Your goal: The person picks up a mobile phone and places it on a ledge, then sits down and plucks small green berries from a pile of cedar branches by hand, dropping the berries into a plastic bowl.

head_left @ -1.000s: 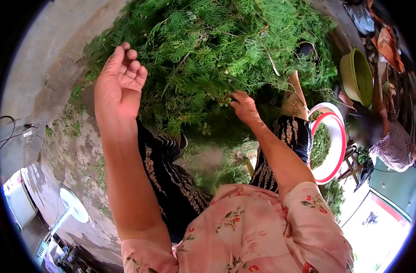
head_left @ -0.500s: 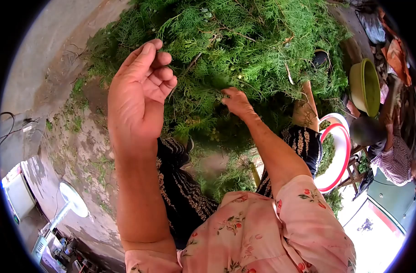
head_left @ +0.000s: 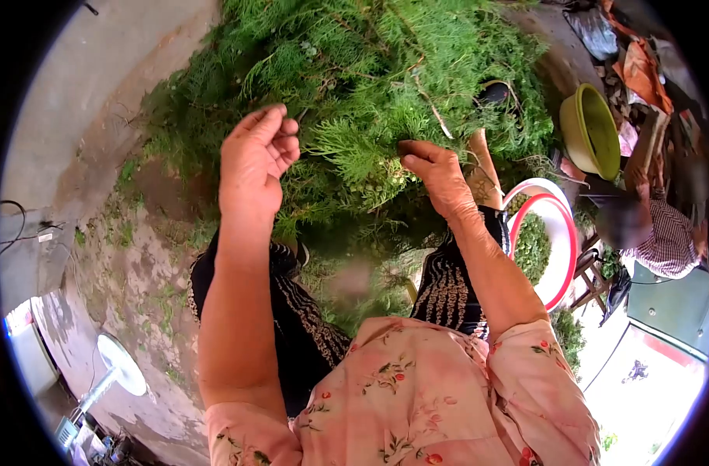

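A large heap of green leafy branches point(head_left: 354, 70) fills the upper middle. My left hand point(head_left: 260, 159) is raised at the heap's near left side, its fingers curled toward the thumb; whether anything is between the fingertips is too small to tell. To the right, my right hand point(head_left: 438, 172) pinches the end of a bright green sprig point(head_left: 358, 151), which stretches leftward between the two hands. Below the hands, more cut greenery lies between my legs.
White basins with red rims point(head_left: 569, 256) stand at the right, holding green sprigs. Behind them are a yellow-green tub point(head_left: 591, 132) and a person in a checked top point(head_left: 669, 237). A white fan point(head_left: 121, 365) stands lower left.
My right hand has risen out of the greenery with a sprig in its fingers. My left hand has moved slightly right and sits farther from the camera. The view has shifted a little.
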A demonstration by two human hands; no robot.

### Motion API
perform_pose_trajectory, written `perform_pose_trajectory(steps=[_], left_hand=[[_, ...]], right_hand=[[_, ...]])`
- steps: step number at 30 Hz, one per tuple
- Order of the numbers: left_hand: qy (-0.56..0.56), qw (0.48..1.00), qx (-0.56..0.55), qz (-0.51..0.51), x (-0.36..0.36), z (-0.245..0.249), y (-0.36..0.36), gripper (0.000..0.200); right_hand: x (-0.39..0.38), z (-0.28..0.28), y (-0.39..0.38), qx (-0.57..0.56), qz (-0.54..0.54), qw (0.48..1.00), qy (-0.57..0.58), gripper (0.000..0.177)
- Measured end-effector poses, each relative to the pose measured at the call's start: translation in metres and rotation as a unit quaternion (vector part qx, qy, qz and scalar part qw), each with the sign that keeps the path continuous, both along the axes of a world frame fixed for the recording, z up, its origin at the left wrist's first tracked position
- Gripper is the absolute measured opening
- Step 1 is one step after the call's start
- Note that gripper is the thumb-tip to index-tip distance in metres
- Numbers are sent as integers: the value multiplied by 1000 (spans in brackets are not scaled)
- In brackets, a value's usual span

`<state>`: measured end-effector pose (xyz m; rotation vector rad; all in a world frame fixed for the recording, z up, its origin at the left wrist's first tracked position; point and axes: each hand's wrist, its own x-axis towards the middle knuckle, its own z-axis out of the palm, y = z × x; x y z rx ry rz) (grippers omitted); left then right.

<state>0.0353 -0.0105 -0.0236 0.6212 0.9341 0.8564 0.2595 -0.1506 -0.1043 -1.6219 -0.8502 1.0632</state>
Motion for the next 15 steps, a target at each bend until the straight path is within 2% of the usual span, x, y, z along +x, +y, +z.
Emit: perform_pose_trajectory(steps=[6, 10, 11, 14, 15], left_hand=[[94, 995, -25, 14, 9, -30, -33, 11], [153, 988, -4, 14, 7, -30, -44, 12], [157, 987, 20, -14, 4, -32, -46, 16], [253, 924, 263, -110, 6, -54, -51, 26], [281, 911, 271, -135, 9, -54, -55, 36]], right_hand=[[0, 66, -8, 60, -14, 997, -38, 35], [-2, 105, -6, 104, -27, 994, -11, 35], [0, 108, -2, 129, -31, 991, 24, 35], [-5, 140, 2, 178, -22, 980, 90, 34], [-8, 153, 2, 171, -22, 982, 81, 33]])
